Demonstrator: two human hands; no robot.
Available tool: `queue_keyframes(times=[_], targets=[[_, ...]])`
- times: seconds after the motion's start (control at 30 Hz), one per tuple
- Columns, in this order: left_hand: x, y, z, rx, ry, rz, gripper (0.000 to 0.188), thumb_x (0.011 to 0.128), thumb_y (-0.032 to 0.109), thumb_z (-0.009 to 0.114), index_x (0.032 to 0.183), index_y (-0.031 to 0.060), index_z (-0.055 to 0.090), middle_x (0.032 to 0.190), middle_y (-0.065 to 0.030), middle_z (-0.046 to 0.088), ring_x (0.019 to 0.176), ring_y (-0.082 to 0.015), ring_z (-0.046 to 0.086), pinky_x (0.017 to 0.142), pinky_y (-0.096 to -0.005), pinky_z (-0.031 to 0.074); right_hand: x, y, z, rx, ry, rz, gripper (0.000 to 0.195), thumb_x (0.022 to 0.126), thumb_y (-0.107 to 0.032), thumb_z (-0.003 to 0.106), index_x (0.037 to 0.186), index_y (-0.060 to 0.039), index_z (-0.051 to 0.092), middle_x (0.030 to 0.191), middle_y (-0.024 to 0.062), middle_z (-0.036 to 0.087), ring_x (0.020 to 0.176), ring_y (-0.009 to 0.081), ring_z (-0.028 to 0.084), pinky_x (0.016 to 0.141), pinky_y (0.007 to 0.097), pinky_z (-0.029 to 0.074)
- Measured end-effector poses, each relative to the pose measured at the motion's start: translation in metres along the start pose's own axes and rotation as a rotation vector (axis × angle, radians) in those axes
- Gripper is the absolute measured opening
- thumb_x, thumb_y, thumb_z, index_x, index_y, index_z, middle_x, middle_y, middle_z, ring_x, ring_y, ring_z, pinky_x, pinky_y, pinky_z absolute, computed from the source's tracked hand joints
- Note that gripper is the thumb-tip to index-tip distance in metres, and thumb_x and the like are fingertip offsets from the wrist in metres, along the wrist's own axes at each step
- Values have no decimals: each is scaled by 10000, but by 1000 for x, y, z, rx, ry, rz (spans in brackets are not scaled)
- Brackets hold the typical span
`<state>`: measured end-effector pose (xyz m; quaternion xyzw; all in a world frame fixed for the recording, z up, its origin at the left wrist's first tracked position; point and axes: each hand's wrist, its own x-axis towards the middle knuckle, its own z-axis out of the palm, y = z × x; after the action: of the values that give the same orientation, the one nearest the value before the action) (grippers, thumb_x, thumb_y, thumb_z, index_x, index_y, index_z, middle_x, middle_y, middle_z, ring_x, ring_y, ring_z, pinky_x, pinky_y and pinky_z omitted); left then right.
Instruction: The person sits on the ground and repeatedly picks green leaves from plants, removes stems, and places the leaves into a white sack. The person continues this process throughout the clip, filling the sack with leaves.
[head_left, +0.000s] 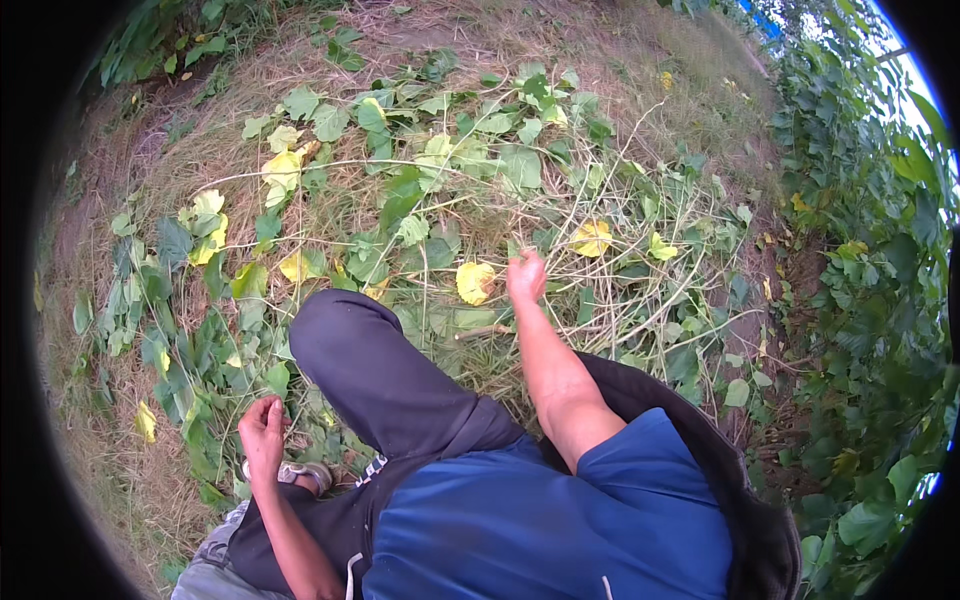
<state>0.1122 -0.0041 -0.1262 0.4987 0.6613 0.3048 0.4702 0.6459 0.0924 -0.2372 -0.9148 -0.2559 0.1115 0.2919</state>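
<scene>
Cut leafy vines with thin pale stems lie across dry grass before me. My right hand (526, 277) reaches down to the stems, between a yellow leaf (475, 283) on its left and another yellow leaf (592, 238) on its right. Its fingers are curled near a small bit of green; whether they grip a stem is not clear. My left hand (263, 433) is held above my shoe at the lower left, its fingers bent close to the thumb, beside a green leaf (277, 379). What lies between those fingers cannot be made out. A tangle of bare stems (637, 300) spreads to the right of my right hand.
A short cut stick (482, 331) lies in the grass near my right forearm. Tall leafy plants (862, 300) stand along the right side. More green foliage (161, 45) grows at the upper left. My bent knee (341, 322) rises between my hands.
</scene>
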Motion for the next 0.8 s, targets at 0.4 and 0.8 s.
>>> queue_keyframes(times=[0.4, 0.8], targets=[[-34, 20, 42, -92, 120, 21, 198, 946, 112, 623, 1056, -46, 666, 820, -76, 677, 693, -130, 647, 618, -267, 518, -146, -45, 124, 340, -902, -476, 178, 873, -129, 675, 991, 0, 705, 852, 70, 726, 774, 131, 686, 706, 276, 543], [-83, -52, 102, 390, -274, -220, 264, 839, 175, 552, 969, -17, 679, 897, -291, 661, 911, -449, 640, 858, -519, 492, -185, -78, 109, 10, -1021, -605, 257, 832, -229, 715, 968, -11, 726, 831, 132, 732, 767, 169, 683, 738, 344, 524]])
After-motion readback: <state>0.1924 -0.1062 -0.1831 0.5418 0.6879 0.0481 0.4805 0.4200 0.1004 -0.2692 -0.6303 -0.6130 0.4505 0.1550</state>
